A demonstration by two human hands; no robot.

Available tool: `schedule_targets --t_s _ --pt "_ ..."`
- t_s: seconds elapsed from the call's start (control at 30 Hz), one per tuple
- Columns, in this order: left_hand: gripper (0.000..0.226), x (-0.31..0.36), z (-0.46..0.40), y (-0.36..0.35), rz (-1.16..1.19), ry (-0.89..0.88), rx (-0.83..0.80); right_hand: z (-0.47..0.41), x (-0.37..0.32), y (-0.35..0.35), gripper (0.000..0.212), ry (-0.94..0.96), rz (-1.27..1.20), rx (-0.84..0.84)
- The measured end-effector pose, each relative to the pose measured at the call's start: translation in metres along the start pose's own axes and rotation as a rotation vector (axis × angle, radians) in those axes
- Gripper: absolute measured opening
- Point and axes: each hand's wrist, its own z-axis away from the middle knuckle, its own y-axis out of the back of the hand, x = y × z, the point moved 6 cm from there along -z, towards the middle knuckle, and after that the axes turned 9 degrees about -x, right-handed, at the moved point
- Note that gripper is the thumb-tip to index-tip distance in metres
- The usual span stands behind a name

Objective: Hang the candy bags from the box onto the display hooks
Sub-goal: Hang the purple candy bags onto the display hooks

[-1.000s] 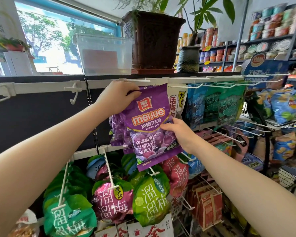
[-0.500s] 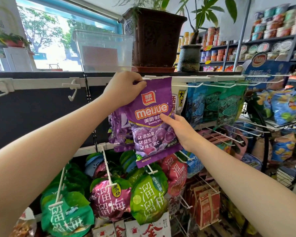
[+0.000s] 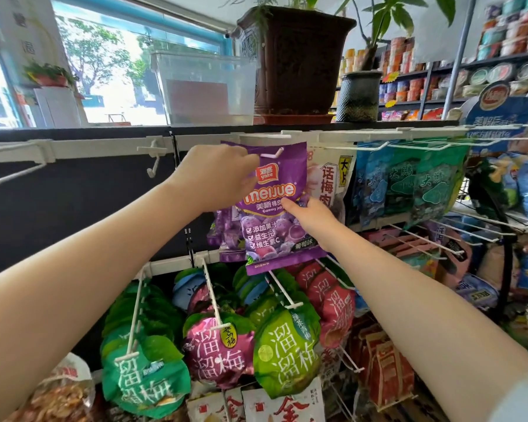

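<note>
A purple Meijue gummy bag point(image 3: 275, 208) hangs on a white display hook point(image 3: 272, 153), whose tip pokes through the bag's top. My left hand point(image 3: 214, 178) grips the bag's upper left edge just under the hook. My right hand point(image 3: 311, 217) holds the bag's right side at mid height, thumb on the front. More purple bags point(image 3: 226, 233) hang behind it on the same hook. A clear plastic box point(image 3: 208, 86) stands on the dark shelf top above.
A bare short hook point(image 3: 154, 161) sticks out left of the bag. White and teal snack bags point(image 3: 409, 184) fill hooks to the right. Green and pink plum packs point(image 3: 220, 345) hang below. A large brown plant pot point(image 3: 296, 59) stands beside the box.
The purple bag has been lifted and slid back so the hook tip now shows through its top. My right hand moved up the bag's right side.
</note>
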Motion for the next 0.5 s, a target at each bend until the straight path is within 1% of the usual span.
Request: schedule_targets --t_s 0.13,0.2,0.27,0.33,0.4,0.5 --pt "0.032 0.014 0.019 -0.014 0.014 -0.074 -0.091 -0.007 0.01 -0.008 0.054 -0.02 -0.063 0.075" --pt "0.032 0.03 0.025 -0.023 0.014 -0.11 -0.129 0.005 0.021 -0.002 0.051 -0.031 -0.005 0.113" --pt "0.03 0.05 0.029 -0.03 0.045 -0.155 -0.122 0.027 0.037 0.014 0.037 -0.012 0.165 0.132" --pt "0.028 0.077 0.034 -0.035 0.12 -0.246 -0.062 0.058 0.054 0.034 0.03 -0.004 0.38 0.129" --pt "0.032 0.113 0.037 -0.04 0.17 -0.329 -0.074 0.093 0.08 0.053 0.026 -0.033 0.623 0.076" --pt "0.029 0.179 0.033 -0.061 0.201 -0.387 -0.194 0.152 0.138 0.074 0.021 -0.161 0.898 -0.028"
